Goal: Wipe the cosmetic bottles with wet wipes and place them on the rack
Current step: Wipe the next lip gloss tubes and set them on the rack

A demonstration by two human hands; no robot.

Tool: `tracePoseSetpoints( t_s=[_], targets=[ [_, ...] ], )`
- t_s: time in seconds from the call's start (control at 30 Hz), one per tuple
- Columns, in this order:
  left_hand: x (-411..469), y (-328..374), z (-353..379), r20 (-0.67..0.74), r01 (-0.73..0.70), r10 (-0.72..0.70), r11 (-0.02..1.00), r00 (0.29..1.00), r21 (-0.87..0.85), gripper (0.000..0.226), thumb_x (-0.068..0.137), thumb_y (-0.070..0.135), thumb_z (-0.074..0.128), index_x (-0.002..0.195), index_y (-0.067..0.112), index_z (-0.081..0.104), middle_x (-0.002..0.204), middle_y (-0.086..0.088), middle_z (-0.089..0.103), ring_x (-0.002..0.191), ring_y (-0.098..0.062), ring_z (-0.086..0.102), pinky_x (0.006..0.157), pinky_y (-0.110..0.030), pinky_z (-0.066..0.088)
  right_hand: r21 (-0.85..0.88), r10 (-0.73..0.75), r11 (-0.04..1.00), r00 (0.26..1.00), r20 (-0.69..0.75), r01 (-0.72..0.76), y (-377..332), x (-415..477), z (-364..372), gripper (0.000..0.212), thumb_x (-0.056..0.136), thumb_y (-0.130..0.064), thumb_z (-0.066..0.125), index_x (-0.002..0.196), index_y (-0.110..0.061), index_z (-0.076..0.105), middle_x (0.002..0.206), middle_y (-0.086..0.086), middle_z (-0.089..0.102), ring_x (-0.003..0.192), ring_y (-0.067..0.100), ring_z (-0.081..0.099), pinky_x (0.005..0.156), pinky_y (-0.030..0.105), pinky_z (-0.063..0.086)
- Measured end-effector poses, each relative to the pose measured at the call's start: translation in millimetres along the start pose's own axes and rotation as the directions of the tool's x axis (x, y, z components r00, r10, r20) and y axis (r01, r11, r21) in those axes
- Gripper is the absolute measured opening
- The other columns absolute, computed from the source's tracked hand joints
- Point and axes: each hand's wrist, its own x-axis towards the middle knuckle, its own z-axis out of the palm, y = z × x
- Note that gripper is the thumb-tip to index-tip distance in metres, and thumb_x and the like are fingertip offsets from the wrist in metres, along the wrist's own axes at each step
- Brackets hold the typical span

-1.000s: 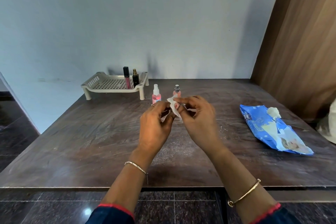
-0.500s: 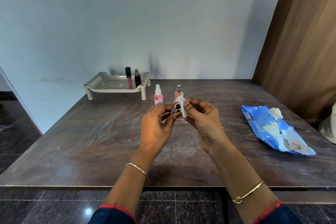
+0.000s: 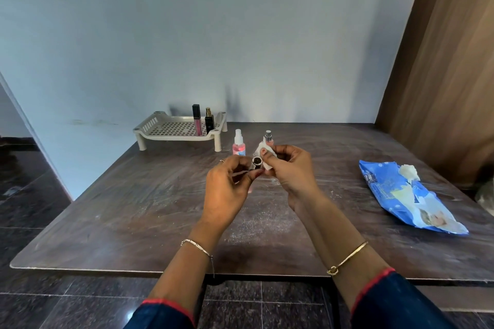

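A: Setting? Pale blue wall, wooden panel at the right, dark tiled floor, and a dark wooden table with a dusty, scuffed top.

B: Item one, the rack?

A: Cream perforated rack at the far left of the table, against the wall. Two items stand upright in its right end: a pink lip gloss tube with a black cap, and just beside it a small black bottle with a gold top.

B: Loose bottles on the table?

A: Two, near the rack's right legs: a pink spray bottle with a clear cap, and a second spray bottle with a silver nozzle, partly hidden behind the wipe.

B: Hands?

A: Both raised over the middle of the table, close together. The left hand pinches a small dark cylindrical bottle, its round end turned toward the camera. The right hand pinches a white wet wipe against that bottle's side.

B: Wipe supply?

A: Blue wet-wipe pack lying flat at the right of the table, well apart from the hands, with one wipe tuft standing out of its opening
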Motion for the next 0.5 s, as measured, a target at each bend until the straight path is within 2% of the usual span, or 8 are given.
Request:
tracePoseSetpoints(
  t_s=[0.07, 0.13, 0.23, 0.33, 0.5],
  targets=[
    [6, 0, -5, -0.018, 0.113, -0.116, 0.986, 0.993, -0.124, 0.022, 0.076, 0.014, 0.077, 0.087, 0.027, 0.063, 0.080, 0.014, 0.066, 0.077, 0.005, 0.065, 0.070, -0.012, 0.051, 0.033, 0.030, 0.999, 0.999, -0.016, -0.030, 5, 3, 6, 0.013, 0.082, -0.009, 0.072, 0.094, -0.004, 0.070, 0.081, 0.005, 0.070, 0.066, 0.007, 0.064, 0.059, 0.017, 0.052],
    [15, -7, -14, -0.027, 0.198, -0.206, 0.964, 0.978, -0.176, 0.021, 0.078, 0.017, 0.076, 0.093, 0.025, 0.064, 0.083, 0.009, 0.066, 0.076, 0.003, 0.064, 0.072, -0.016, 0.053, 0.038, 0.073, 0.997, 0.997, 0.001, -0.073, 11, 7, 13, 0.010, 0.084, -0.010, 0.070, 0.094, -0.007, 0.069, 0.083, 0.002, 0.070, 0.068, 0.004, 0.066, 0.061, 0.017, 0.052],
    [31, -20, -34, -0.056, 0.241, -0.250, 0.962, 0.967, -0.129, 0.019, 0.078, 0.020, 0.076, 0.094, 0.022, 0.065, 0.087, 0.005, 0.069, 0.080, -0.006, 0.065, 0.073, -0.019, 0.055, 0.010, 0.131, 0.991, 0.989, 0.063, -0.132, 20, 14, 29, 0.009, 0.087, -0.013, 0.067, 0.095, -0.010, 0.066, 0.097, 0.007, 0.070, 0.082, 0.011, 0.067, 0.065, 0.019, 0.054],
    [52, -33, -55, -0.119, 0.255, -0.265, 0.963, 0.957, -0.092, 0.018, 0.077, 0.023, 0.078, 0.091, 0.020, 0.066, 0.085, 0.003, 0.070, 0.080, -0.010, 0.066, 0.073, -0.019, 0.055, -0.041, 0.167, 0.986, 0.975, 0.147, -0.163, 26, 20, 47, 0.012, 0.091, -0.015, 0.062, 0.102, -0.011, 0.063, 0.100, 0.005, 0.068, 0.093, 0.015, 0.065, 0.073, 0.023, 0.056],
    [112, -62, -85, -0.192, 0.271, -0.263, 0.963, 0.946, 0.016, 0.025, 0.079, 0.027, 0.077, 0.097, 0.013, 0.066, 0.090, 0.000, 0.070, 0.084, -0.014, 0.067, 0.080, -0.040, 0.058, -0.158, 0.172, 0.978, 0.951, 0.256, -0.134, 39, 35, 76, 0.007, 0.082, -0.010, 0.072, 0.088, -0.007, 0.069, 0.083, 0.003, 0.070, 0.078, 0.014, 0.064, 0.077, 0.030, 0.054]
  ],
)
